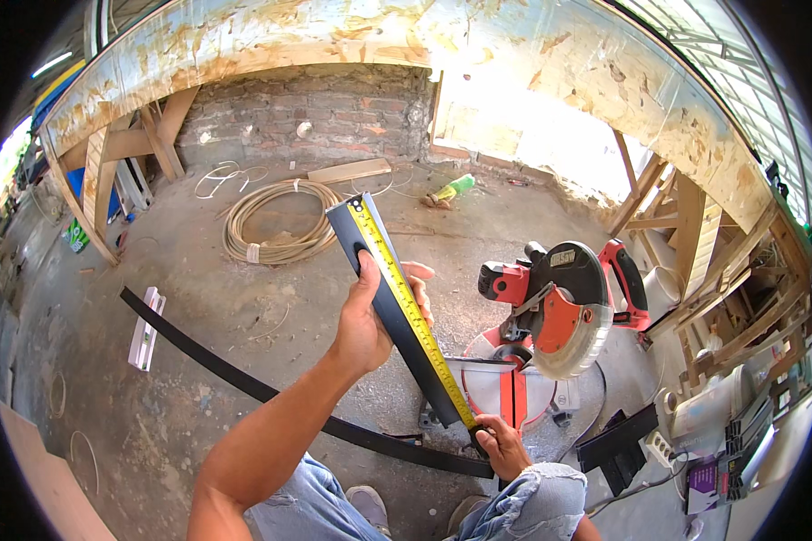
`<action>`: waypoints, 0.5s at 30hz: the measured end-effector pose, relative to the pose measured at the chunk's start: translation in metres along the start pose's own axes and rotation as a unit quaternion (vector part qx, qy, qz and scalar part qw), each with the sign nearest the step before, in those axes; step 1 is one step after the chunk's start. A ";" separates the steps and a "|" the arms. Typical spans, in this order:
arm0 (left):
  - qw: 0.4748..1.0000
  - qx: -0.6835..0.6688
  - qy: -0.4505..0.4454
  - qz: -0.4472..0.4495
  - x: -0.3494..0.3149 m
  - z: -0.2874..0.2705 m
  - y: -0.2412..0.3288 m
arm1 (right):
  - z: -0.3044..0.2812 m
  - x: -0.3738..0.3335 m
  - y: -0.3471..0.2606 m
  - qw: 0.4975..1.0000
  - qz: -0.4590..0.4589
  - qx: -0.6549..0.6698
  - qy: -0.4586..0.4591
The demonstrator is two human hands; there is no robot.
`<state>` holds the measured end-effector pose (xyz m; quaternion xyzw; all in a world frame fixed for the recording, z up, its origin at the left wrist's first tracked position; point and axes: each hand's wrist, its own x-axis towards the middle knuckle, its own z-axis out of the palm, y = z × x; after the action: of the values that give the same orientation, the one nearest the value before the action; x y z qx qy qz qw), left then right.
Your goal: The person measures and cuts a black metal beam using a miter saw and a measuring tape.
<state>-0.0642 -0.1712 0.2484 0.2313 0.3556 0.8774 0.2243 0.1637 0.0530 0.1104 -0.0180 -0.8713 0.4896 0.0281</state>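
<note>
Head view. Dark flat profile point(419, 361), one: clasped in the left grip point(365, 311), thumb across its face. Tape measure point(436, 361), yellow: extended along the profile, its near end pinched by the right grip point(503, 448). Mitre saw point(568, 270), red and black: stood beyond the right grip. Coiled hose point(239, 225): laid on the floor point(244, 307), beyond and left of the left grip.

Black graduations and numerals line the tape point(412, 311), at centre. At three o'clock, pale lettering marks the saw point(564, 311). Print on the box point(702, 487), four o'clock, is too small to read.
</note>
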 end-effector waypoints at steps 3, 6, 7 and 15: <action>1.000 -0.001 -0.003 0.013 -0.001 -0.001 0.001 | 0.004 0.002 0.005 1.000 -0.010 0.004 -0.006; 1.000 0.000 0.000 0.014 -0.001 0.000 0.000 | 0.005 0.001 0.004 1.000 -0.005 0.004 -0.003; 1.000 -0.001 0.004 0.012 0.001 0.000 -0.002 | 0.003 0.001 0.003 1.000 -0.003 0.002 0.000; 0.978 -0.101 0.172 0.062 0.001 -0.013 0.040 | -0.028 0.009 -0.016 0.986 -0.081 -0.128 0.066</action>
<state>-0.0821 -0.2034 0.2696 0.0747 0.2834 0.9477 0.1267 0.1560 0.0689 0.1391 0.0172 -0.9214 0.3683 0.1227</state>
